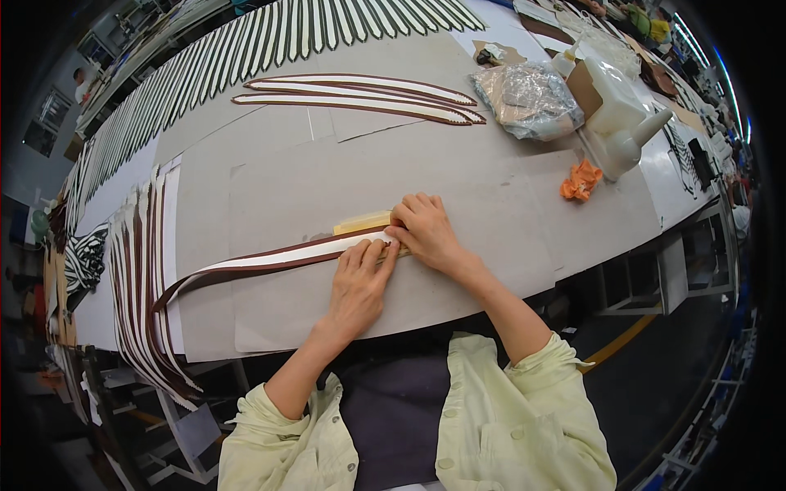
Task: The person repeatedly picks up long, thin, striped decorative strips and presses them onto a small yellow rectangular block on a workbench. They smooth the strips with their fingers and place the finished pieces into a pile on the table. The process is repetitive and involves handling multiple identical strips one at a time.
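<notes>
A long brown-edged strap with a white middle (286,255) lies across the table in front of me, its left end curling up on edge. My left hand (359,282) holds the strap's right end from the near side, thumb and fingers pinched at the rim. My right hand (426,231) has its fingers bent over that same end, the fingertips of both hands almost meeting. The very tip is hidden under the fingers. Just behind the strap, beside my right hand, sits a flat yellow block (360,222), partly covered.
Several similar brown-and-white straps (147,286) hang over the left front edge. More brown-edged strips (360,94) lie farther back, before a long row of black-and-white strips (270,41). At right are a plastic-wrapped bundle (528,98), a white bottle (626,147) and crumpled orange material (581,180).
</notes>
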The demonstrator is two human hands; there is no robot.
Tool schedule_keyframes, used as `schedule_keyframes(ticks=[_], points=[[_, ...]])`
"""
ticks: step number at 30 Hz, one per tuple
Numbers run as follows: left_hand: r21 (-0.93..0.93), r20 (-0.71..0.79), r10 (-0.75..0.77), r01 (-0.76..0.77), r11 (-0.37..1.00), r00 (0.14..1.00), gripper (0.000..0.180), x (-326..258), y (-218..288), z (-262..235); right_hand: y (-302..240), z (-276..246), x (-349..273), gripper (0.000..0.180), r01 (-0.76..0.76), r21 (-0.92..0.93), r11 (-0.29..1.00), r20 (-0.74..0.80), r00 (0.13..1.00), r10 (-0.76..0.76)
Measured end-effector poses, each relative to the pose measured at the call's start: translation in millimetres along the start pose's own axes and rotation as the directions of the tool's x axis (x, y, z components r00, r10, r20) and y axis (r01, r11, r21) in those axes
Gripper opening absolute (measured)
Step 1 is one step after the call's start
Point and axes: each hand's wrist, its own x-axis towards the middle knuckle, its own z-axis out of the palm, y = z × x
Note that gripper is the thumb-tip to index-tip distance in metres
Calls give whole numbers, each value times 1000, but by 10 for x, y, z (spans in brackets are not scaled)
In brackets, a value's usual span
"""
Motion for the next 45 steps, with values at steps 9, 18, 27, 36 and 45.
schedule_keyframes(ticks=[9,18,27,36,45], points=[[43,-3,38,-38,998,999,59,47,-5,7,74,20,44,17,92,-56,994,20,996,-91],[113,54,49,-55,992,997,60,99,38,-9,184,-103,-59,13,-43,19,999,-103,994,45],[111,46,42,-47,993,998,63,69,29,22,-43,-206,-276,10,-136,44,990,-104,985,140],[39,34,9,-10,999,999,68,89,-13,59,-37,-118,-160,12,-273,21,962,-57,960,274],[-1,49,0,0,1000,999,67,171,24,35,-24,-136,-224,15,-253,60,965,-101,961,258]])
